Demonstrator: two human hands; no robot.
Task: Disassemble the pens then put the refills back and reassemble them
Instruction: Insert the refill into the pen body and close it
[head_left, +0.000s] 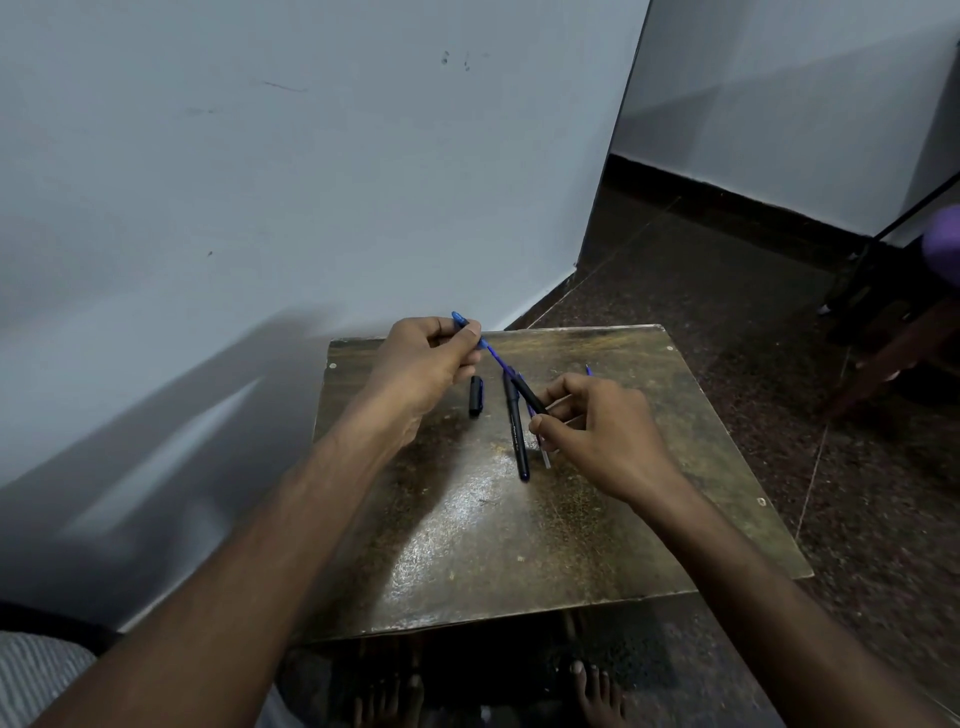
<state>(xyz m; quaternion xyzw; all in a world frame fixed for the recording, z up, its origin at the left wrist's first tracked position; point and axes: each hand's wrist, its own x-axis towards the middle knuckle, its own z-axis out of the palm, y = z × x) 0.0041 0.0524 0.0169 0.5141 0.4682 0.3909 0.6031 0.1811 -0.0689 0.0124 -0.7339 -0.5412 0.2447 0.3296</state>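
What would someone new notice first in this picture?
Two hands over a small worn table: the left hand pinches a blue refill whose end runs into a black barrel gripped by the right hand. Below them lie a black pen and, left of it, a cap.

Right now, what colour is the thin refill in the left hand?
Blue; the refill shows best in the head view, its only view.

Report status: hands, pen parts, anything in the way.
Left hand pinches blue refill; right hand grips black barrel. Refill end at barrel mouth. Another pen and black cap on table, not obstructing.
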